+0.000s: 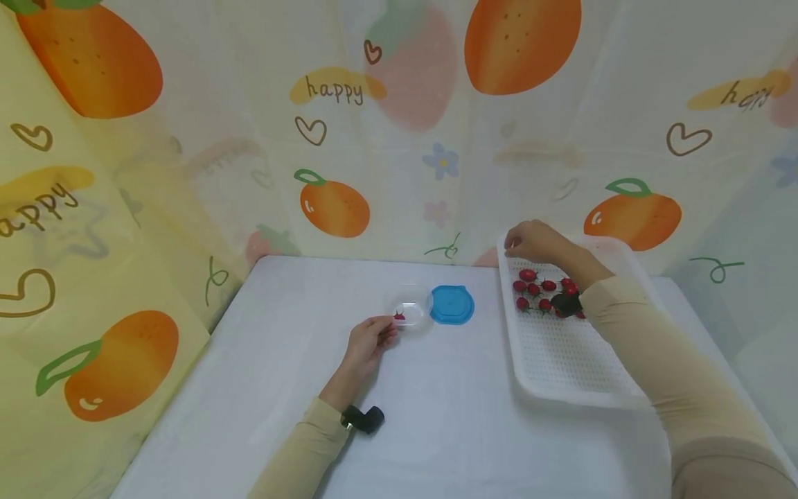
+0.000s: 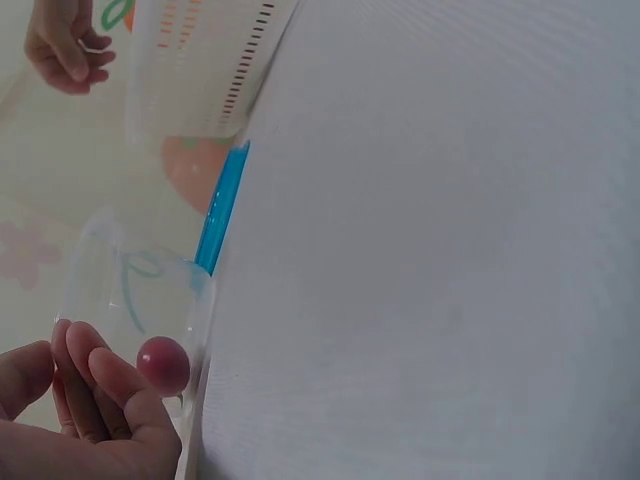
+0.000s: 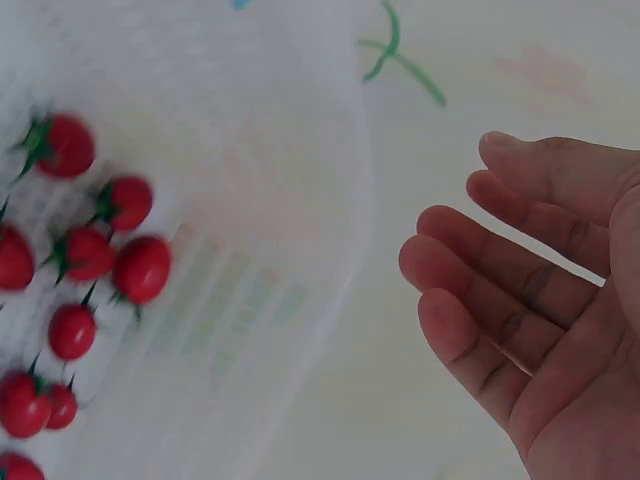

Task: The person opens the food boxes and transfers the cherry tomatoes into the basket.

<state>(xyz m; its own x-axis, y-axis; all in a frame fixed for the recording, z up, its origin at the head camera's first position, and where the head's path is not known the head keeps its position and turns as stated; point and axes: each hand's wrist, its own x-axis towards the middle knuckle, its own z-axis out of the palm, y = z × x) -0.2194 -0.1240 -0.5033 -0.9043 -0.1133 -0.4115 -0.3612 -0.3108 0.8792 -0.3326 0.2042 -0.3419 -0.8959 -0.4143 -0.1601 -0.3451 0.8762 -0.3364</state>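
Observation:
My left hand is at the near left side of a small clear plastic tub, loosely curved fingertips right at its rim. The left wrist view shows the thumb slightly apart from the fingers. One red cherry tomato lies inside the tub. Over the far left corner of a white perforated basket is my right hand, its fingers loosely bent and holding nothing in the right wrist view. Several cherry tomatoes with green stems lie in the basket, partly hidden by the right forearm in the head view.
A blue lid lies on the table just right of the tub. The white-covered table meets a fruit-printed curtain at the back, and another printed sheet hangs at the left. Each wrist wears a dark camera.

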